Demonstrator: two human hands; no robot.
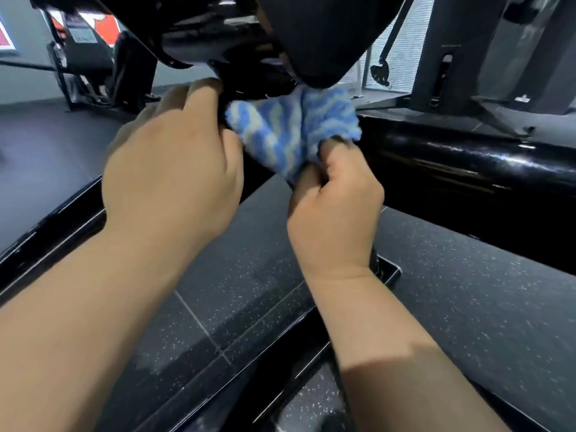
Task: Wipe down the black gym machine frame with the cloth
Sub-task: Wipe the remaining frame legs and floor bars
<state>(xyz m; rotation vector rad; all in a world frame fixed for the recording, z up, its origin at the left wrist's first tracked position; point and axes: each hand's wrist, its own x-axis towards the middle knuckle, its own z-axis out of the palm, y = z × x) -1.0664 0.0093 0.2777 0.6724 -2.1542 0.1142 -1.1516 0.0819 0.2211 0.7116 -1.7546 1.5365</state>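
Observation:
A blue-and-white striped cloth (291,127) is bunched against the underside of the black gym machine frame (467,160), just below a black padded part (314,42). My right hand (335,210) grips the cloth's lower end with curled fingers. My left hand (171,169) reaches to the cloth's left edge, its fingertips curled around a black frame part beside the cloth; whether they also pinch the cloth is hidden.
Glossy black frame rails (46,241) run across a dark speckled rubber floor (467,291). Another machine (90,57) stands at the back left, and a grey upright column (452,57) at the back right.

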